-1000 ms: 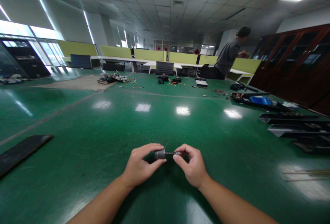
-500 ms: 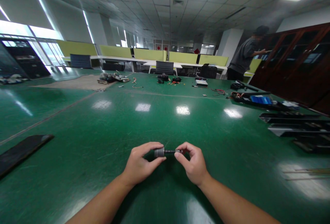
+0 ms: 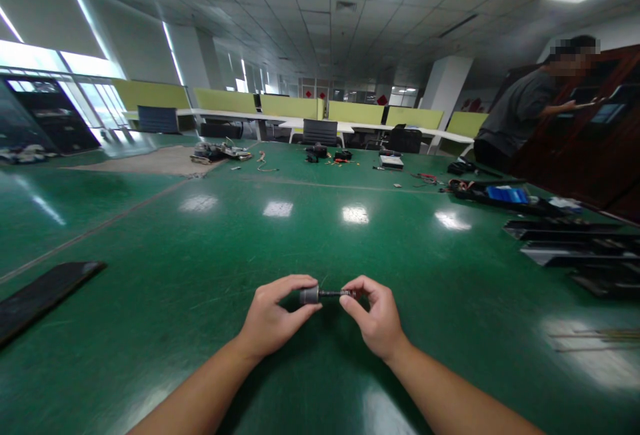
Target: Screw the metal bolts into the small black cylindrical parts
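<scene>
A short grey cylinder (image 3: 309,295) with a thin dark shaft (image 3: 330,293) lies level in front of me, just above the green tabletop. My left hand (image 3: 273,318) grips the cylinder between thumb and fingertips. At the other end, my right hand (image 3: 376,318) pinches the shaft, where a ridged, coil-like or threaded part shows at the fingertips. Whether that part is separate from the shaft I cannot tell. Both forearms reach in from the bottom edge.
A dark flat slab (image 3: 47,295) lies at left. Black metal channels (image 3: 565,228) and thin rods (image 3: 595,338) lie at right. A black tray with a blue item (image 3: 507,193) stands behind the channels. A person (image 3: 525,105) leans by the brown cabinets (image 3: 615,128).
My right fingertips have shifted very slightly right along the shaft; my left hand stays put. The person at the back has moved right, towards the cabinets.
</scene>
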### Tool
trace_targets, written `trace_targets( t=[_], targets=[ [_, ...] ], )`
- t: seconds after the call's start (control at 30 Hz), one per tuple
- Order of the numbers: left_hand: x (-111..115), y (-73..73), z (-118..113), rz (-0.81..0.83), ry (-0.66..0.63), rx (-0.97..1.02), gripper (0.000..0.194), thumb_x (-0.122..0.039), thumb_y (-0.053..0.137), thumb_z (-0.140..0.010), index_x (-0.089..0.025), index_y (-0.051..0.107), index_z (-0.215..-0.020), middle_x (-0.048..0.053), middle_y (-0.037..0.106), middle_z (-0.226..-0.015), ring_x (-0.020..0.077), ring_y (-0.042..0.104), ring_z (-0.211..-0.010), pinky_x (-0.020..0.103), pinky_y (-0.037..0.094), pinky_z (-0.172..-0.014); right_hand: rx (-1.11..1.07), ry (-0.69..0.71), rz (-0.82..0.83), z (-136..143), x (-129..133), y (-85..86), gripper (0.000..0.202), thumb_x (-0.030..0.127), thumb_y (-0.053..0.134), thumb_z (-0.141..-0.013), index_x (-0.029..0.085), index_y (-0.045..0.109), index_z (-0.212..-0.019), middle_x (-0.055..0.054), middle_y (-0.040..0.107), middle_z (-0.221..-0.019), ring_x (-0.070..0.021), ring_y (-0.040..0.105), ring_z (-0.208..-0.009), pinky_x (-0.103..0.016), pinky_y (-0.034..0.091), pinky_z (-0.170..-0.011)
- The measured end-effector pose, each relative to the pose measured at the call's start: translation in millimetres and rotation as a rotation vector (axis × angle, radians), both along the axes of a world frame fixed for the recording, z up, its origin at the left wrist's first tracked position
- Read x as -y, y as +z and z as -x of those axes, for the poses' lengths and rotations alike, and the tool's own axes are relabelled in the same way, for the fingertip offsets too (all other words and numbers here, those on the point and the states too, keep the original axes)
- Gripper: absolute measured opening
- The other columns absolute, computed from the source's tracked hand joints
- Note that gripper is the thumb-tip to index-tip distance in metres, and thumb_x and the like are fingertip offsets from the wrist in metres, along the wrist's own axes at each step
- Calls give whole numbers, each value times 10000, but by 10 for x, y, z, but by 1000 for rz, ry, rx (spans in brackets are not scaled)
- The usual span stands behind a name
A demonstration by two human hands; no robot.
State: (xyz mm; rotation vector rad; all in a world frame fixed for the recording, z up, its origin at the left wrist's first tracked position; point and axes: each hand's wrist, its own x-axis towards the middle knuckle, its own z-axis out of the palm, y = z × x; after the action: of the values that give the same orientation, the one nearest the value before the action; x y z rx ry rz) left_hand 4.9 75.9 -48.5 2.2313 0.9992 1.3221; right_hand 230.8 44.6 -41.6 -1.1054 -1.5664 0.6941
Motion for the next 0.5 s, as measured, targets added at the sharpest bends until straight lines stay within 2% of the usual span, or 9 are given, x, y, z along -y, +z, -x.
trace_targets(
  t=[0.5],
  targets=[
    [6, 28, 7, 11, 10, 0, 314, -277, 789, -778, -273, 695, -1077, 16, 724, -1063, 197, 679, -1016, 339, 540, -953, -29, 15, 19, -4, -4, -16, 100, 275, 655, -856, 176, 672, -854, -24, 637, -753, -191, 574, -729, -314, 444, -712]
  ],
)
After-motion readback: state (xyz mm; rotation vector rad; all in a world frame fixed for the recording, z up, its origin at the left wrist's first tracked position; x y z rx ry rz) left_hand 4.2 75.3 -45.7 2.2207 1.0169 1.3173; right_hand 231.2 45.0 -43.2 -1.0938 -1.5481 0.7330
